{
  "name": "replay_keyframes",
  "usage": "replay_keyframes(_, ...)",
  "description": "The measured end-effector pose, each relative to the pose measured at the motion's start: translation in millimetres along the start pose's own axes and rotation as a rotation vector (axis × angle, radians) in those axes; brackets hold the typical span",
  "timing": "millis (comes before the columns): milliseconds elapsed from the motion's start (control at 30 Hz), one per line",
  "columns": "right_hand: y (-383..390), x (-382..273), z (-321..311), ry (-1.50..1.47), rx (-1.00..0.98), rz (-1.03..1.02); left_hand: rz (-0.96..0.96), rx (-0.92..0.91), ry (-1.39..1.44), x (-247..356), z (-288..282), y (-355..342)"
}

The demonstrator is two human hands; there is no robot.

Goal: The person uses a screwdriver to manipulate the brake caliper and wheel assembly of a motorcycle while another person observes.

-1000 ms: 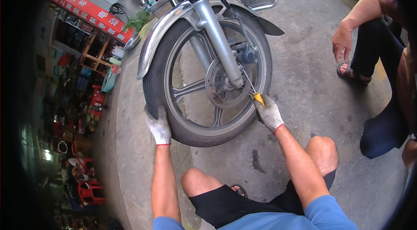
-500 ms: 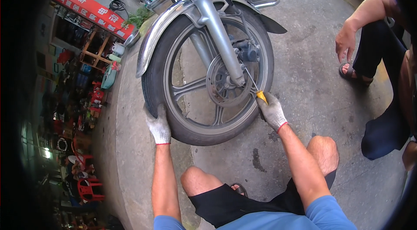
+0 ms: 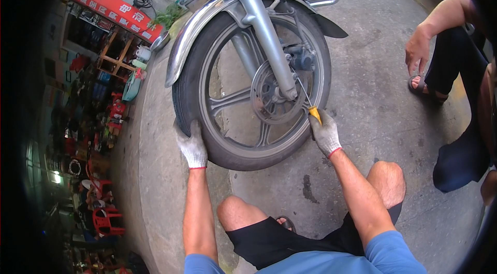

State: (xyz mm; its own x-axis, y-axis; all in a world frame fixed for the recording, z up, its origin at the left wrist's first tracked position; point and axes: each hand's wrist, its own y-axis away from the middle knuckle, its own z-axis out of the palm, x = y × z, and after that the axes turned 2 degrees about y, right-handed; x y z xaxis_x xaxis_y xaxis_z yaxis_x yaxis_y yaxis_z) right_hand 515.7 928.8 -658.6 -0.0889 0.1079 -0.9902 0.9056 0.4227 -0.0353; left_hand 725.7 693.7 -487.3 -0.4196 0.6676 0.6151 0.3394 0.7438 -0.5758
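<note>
A motorcycle's front wheel stands before me, its black tyre (image 3: 243,162) around a grey spoked rim. My left hand (image 3: 192,147), in a pale knitted glove, grips the tyre's lower left side, thumb on one side and fingers on the other. In my gloved right hand (image 3: 326,133) is a screwdriver (image 3: 315,115) with a yellow handle, held beside the lower right of the rim. Its thin shaft slants up past the brake disc (image 3: 259,110) toward the brake caliper (image 3: 301,60), near the foot of the silver fork leg (image 3: 267,41). Exactly what the tip touches is too small to tell.
A chrome mudguard (image 3: 187,41) arches over the wheel. On the right another person's hand (image 3: 417,51) hangs over a bent knee. Red stools (image 3: 107,221) and cluttered goods line the left, below a red banner (image 3: 111,5). Concrete ground (image 3: 362,92) lies underneath.
The whole view has shifted slightly, so the wheel appears a little farther right and higher. Both hands keep nearly the same holds on the tyre and the screwdriver.
</note>
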Motion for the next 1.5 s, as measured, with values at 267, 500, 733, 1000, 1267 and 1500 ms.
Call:
replay_keyframes(267, -4, 1, -6, 0.005, -0.051, 0.018, -0.039, 0.009, -0.004, 8, -1, 2)
replay_keyframes(500, -19, -16, -26, -0.058, -0.290, 0.264, -0.078, -0.021, -0.001, 13, -1, 2)
replay_keyframes(733, -11, 6, -13, 0.002, -0.111, 0.131, -0.073, -0.021, -0.017, 14, 2, 5)
replay_keyframes(1000, -7, -4, -38, -0.037, -0.313, 0.296, -0.006, -0.016, 0.022, 1, 1, 1)
replay_keyframes(1267, 80, 63, 39, -0.153, -0.099, 0.377, 0.030, -0.002, -0.016, -8, 2, -4)
replay_keyframes(1500, 87, 54, 47, -0.185, -0.077, 0.340, 0.030, -0.015, 0.020, -1, 3, 0)
